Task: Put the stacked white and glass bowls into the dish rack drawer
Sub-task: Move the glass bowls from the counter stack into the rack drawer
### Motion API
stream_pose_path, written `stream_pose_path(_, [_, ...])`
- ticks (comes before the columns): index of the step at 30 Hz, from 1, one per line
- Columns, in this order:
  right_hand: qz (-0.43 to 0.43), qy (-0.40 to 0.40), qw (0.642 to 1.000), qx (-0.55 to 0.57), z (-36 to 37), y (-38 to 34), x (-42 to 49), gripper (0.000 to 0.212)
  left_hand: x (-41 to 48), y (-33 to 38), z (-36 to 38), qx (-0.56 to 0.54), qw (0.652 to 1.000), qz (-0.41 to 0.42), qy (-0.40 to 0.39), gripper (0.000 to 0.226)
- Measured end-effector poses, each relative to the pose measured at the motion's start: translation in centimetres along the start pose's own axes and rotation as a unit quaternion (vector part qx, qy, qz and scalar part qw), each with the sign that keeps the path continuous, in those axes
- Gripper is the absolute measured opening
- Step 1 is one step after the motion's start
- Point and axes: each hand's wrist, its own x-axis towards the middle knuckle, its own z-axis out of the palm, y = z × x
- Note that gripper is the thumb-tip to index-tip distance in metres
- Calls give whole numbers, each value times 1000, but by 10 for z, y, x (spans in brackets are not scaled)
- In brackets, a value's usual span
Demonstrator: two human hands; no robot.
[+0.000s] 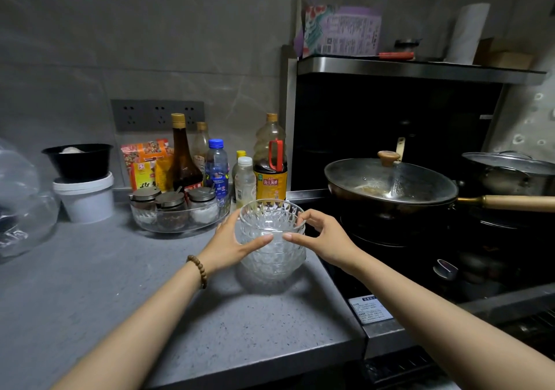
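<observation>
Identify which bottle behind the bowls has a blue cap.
The clear water bottle with the blue label, standing between the dark sauce bottle and the white-capped bottle. The others have gold, yellow or white caps.

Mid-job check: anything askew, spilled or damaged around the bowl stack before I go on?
Nothing spilled or broken shows. The stack of glass bowls stands upright on the counter, close to its edge by the stove, with the left hand and right hand around it. Only the wok lid looks smeared with residue.
</observation>
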Motion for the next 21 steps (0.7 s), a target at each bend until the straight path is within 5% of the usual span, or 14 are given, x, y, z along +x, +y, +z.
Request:
stream_pose_path(9, [-37, 59, 993, 93, -22, -38, -3, 31, -2, 52, -7, -152, 986, 65, 35, 119])
stream_pose_path(13, [-14, 50, 984, 172, -42, -54, -22, 26, -10, 80, 11, -268, 958, 98, 18, 108])
stream_pose_path(21, [51, -8, 996, 68, -108, -47, -87, 50, -26, 122, 76, -343, 936, 66, -29, 90])
